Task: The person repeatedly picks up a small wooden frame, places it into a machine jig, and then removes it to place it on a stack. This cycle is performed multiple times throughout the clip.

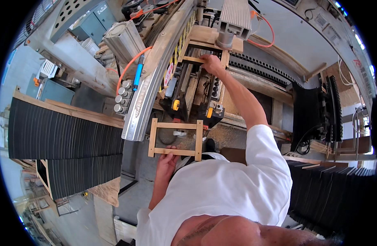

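You are holding one wooden frame at the machine's near edge and reaching to another on the machine bed.

Your left hand [168,158] is gripping the bottom rail of the near frame [175,139], fingers curled shut around that pale, square-cut strip; the frame is a flat rectangle of thin raw slats with open space inside. Your right hand [212,63] is stretching forward, fingers closing over a rail of the second frame [202,51], which is lying under a ribbed grey metal head [234,18]. Black clamps with yellow knobs [176,104] are sitting between the two frames. An orange hose [129,67] is curving past a long aluminium rail [155,82]. Stacks of thin dark sheets [61,135] are standing on edge to your left, above a grey concrete floor [135,201].
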